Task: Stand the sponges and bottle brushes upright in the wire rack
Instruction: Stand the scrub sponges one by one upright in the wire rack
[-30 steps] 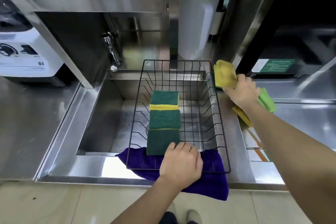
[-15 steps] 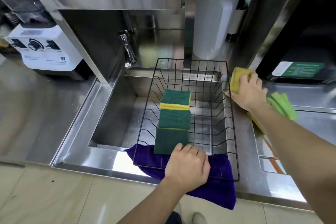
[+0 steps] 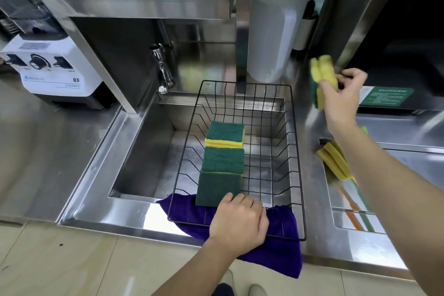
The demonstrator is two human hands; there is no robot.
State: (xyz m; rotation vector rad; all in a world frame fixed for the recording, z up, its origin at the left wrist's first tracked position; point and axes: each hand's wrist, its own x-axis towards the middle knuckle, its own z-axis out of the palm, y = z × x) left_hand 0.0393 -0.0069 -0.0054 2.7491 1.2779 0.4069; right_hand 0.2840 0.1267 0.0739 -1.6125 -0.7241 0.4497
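left hand [image 3: 239, 220]: fingers curled shut over near rim of wire rack [image 3: 294, 151], beside the nearest sponge | right hand [image 3: 341, 101]: raised above counter's right side, pinching two yellow-green sponges [image 3: 322, 79] | rack: over sink, three sponges [image 3: 222, 163] upright in a row | purple cloth [image 3: 271, 252]: under rack's near edge | spare sponges [image 3: 332, 161]: right of rack, by counter recess

A black wire rack [image 3: 296, 151] sat over the steel sink [image 3: 144, 142], its front edge on a purple cloth [image 3: 276, 252]. 3 green-and-yellow sponges [image 3: 222, 163] stood upright in it. The left hand [image 3: 239, 221] gripped the rack's front; the right hand [image 3: 341, 98] held 2 sponges [image 3: 322, 77] above the bench [image 3: 312, 199].
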